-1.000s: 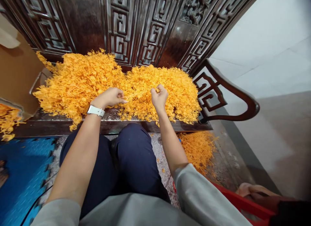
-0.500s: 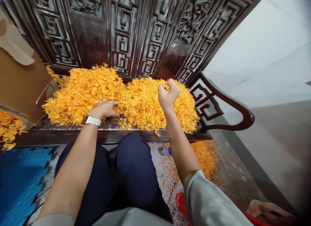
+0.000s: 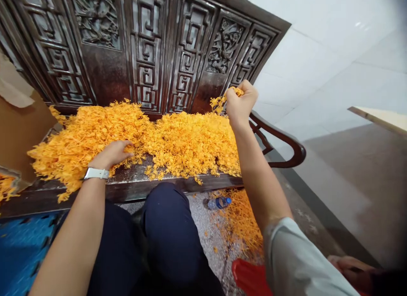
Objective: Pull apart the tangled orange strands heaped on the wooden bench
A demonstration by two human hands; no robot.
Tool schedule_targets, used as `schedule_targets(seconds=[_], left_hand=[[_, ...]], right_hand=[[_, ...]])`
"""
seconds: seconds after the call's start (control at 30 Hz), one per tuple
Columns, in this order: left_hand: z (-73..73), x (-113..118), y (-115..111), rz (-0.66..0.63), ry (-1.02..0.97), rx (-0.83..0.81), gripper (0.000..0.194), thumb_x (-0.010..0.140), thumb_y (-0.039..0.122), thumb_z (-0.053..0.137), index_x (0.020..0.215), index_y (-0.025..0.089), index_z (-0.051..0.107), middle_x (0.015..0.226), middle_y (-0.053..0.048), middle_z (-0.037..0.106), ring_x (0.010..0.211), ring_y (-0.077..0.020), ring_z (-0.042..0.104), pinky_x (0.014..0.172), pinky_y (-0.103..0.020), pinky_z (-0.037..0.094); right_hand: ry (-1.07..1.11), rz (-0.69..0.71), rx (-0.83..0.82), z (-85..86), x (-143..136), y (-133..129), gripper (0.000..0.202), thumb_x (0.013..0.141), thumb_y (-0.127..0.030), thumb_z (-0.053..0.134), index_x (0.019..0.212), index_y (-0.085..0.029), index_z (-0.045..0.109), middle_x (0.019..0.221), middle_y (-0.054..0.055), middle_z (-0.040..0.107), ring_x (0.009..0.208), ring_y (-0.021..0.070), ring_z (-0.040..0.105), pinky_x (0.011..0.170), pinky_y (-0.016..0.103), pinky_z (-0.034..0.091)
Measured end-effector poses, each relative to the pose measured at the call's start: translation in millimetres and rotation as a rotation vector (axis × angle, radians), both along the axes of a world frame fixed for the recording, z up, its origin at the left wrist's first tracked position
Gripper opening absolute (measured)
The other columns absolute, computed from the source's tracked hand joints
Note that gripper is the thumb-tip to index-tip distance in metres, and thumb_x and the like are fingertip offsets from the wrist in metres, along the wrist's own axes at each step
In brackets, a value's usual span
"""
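Carved bench (image 3: 127, 190): right hand (image 3: 242, 101) grips orange pieces (image 3: 218, 104), left hand (image 3: 115, 154) touches left pile (image 3: 95, 130).

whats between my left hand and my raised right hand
Head view: the right heap of orange pieces on the bench lies between left hand and right hand.

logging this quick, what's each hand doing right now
Left hand: open, at the left pile; any hold unclear.
Right hand: closed, holding orange bits.

Gleams as glossy dark wood in the carved backrest (image 3: 108, 77), upper left of the frame. Looks rough in the orange heaps (image 3: 190, 143) at centre, matt cardboard in the box (image 3: 15, 130) at left, clear plastic in the bottle (image 3: 216, 203) below centre.
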State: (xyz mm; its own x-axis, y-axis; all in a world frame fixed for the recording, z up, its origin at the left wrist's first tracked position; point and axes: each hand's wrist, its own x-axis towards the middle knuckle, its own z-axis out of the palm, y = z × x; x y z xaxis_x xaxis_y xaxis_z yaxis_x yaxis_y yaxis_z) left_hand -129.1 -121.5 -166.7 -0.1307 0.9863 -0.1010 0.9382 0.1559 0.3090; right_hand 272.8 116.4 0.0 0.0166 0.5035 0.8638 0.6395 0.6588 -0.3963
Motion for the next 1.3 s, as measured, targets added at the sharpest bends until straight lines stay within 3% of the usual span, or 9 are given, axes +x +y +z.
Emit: schedule_targets(seconds=[0.2, 0.4, 0.57, 0.73, 0.87, 0.97, 1.07, 1.17, 1.3], left_hand=[[26.1, 64.4, -8.7, -0.01, 0.054, 0.059, 0.102, 0.077, 0.037, 0.081, 0.169, 0.026, 0.039, 0.158, -0.024, 0.051, 0.145, -0.0531, 0.047, 0.112, -0.067, 0.045], [50.9, 159.2, -12.1, -0.058, -0.604, 0.612, 0.068, 0.099, 0.053, 0.064, 0.156, 0.019, 0.049, 0.158, -0.02, 0.056, 0.146, -0.0335, 0.055, 0.123, -0.053, 0.041], [50.0, 209.1, -3.2, -0.11, -0.895, 0.721, 0.068, 0.093, 0.059, 0.075, 0.146, 0.021, 0.056, 0.143, -0.015, 0.069, 0.132, -0.0277, 0.065, 0.115, -0.046, 0.047], [43.4, 200.2, 5.2, -0.071, -0.943, 0.721, 0.044, 0.107, 0.055, 0.053, 0.085, 0.02, 0.068, 0.086, -0.006, 0.074, 0.08, -0.0188, 0.067, 0.08, -0.035, 0.051], [42.5, 176.7, 6.3, 0.094, -1.046, 0.798, 0.036, 0.107, 0.045, 0.052, 0.08, 0.022, 0.056, 0.076, -0.002, 0.066, 0.068, -0.0144, 0.059, 0.072, -0.031, 0.047], [46.4, 161.1, 5.1, 0.2, -1.316, 0.771, 0.034, 0.102, 0.04, 0.058, 0.076, 0.024, 0.045, 0.062, 0.005, 0.046, 0.055, -0.0115, 0.048, 0.059, -0.027, 0.043], [51.0, 150.1, 4.9, 0.207, -1.475, 0.673, 0.031, 0.097, 0.044, 0.063, 0.078, 0.023, 0.049, 0.056, 0.008, 0.038, 0.047, -0.0095, 0.037, 0.05, -0.026, 0.035], [50.8, 146.8, 7.3, 0.117, -1.498, 0.571, 0.038, 0.094, 0.056, 0.066, 0.081, 0.023, 0.056, 0.05, 0.01, 0.032, 0.041, -0.0084, 0.03, 0.049, -0.027, 0.032], [42.5, 155.0, 11.8, 0.021, -1.468, 0.461, 0.051, 0.084, 0.071, 0.071, 0.078, 0.022, 0.058, 0.048, 0.011, 0.028, 0.041, -0.0079, 0.025, 0.047, -0.028, 0.029]], right_hand=[[0.018, 0.096, 0.034, 22.6, 0.9, -16.7, 0.039, 0.106, -0.041, 0.044, 0.074, -0.02, 0.044, 0.084, 0.001, 0.049, 0.089, 0.017, 0.062, 0.078, 0.036, 0.055], [0.05, 0.326, 0.013, 36.0, -26.9, -82.0, 0.03, 0.1, -0.032, 0.054, 0.074, -0.021, 0.045, 0.077, -0.002, 0.042, 0.082, 0.014, 0.055, 0.074, 0.032, 0.053], [0.069, 0.57, -0.155, 36.2, -65.0, -146.3, 0.028, 0.093, -0.026, 0.058, 0.071, -0.021, 0.043, 0.074, -0.002, 0.039, 0.079, 0.0128, 0.051, 0.072, 0.028, 0.05], [0.151, 0.705, -0.376, 30.6, -85.9, -152.2, 0.026, 0.088, -0.025, 0.063, 0.068, -0.021, 0.047, 0.068, -0.004, 0.037, 0.066, 0.0092, 0.043, 0.062, 0.024, 0.042], [0.328, 0.742, -0.633, 18.3, -72.8, -108.5, 0.017, 0.088, -0.028, 0.058, 0.072, -0.023, 0.056, 0.057, -0.007, 0.031, 0.05, 0.0086, 0.027, 0.049, 0.025, 0.032], [0.316, 0.557, -0.678, -3.4, -55.4, -74.1, 0.01, 0.086, -0.028, 0.055, 0.085, -0.023, 0.063, 0.057, -0.006, 0.036, 0.05, 0.0118, 0.035, 0.053, 0.028, 0.039], [-0.036, 0.261, -0.711, -36.8, -43.8, -63.0, 0.054, 0.076, -0.027, 0.07, 0.129, -0.018, 0.064, 0.096, 0.011, 0.067, 0.09, 0.0273, 0.066, 0.082, 0.045, 0.057], [-0.324, 0.179, -0.825, -67.9, -43.7, -79.6, 0.105, 0.07, -0.032, 0.083, 0.162, -0.013, 0.038, 0.151, 0.03, 0.049, 0.134, 0.0457, 0.056, 0.11, 0.06, 0.048], [-0.115, 0.483, -0.912, -86.4, -64.4, -122.1, 0.075, 0.09, -0.058, 0.069, 0.153, -0.022, 0.048, 0.148, 0.021, 0.054, 0.115, 0.032, 0.065, 0.096, 0.049, 0.058]])
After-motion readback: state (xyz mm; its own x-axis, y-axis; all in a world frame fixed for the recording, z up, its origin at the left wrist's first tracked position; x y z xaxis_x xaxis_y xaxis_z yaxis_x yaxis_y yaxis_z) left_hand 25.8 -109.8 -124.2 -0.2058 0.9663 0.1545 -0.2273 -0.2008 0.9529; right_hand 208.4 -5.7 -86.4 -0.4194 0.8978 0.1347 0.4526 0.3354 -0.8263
